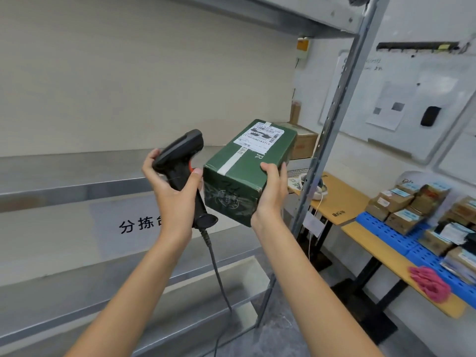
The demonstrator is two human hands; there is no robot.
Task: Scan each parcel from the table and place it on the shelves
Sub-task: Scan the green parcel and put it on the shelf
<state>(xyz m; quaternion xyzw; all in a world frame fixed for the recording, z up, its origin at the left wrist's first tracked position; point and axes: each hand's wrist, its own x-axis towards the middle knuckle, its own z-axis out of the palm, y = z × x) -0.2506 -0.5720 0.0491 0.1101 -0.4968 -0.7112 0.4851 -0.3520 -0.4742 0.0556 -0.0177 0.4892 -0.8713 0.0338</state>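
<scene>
My right hand grips a dark green cardboard parcel by its near right corner and holds it in the air before the metal shelves. A white shipping label with barcodes lies on the parcel's top face. My left hand is closed around the handle of a black barcode scanner, just left of the parcel. The scanner's head sits level with the parcel's top, and its grey cable hangs down. More parcels are piled on the table at the right.
A slanted metal shelf post stands right behind the parcel. A brown box rests on the shelf's far right end. The wooden table carries blue perforated trays and a pink cloth. A whiteboard hangs on the wall.
</scene>
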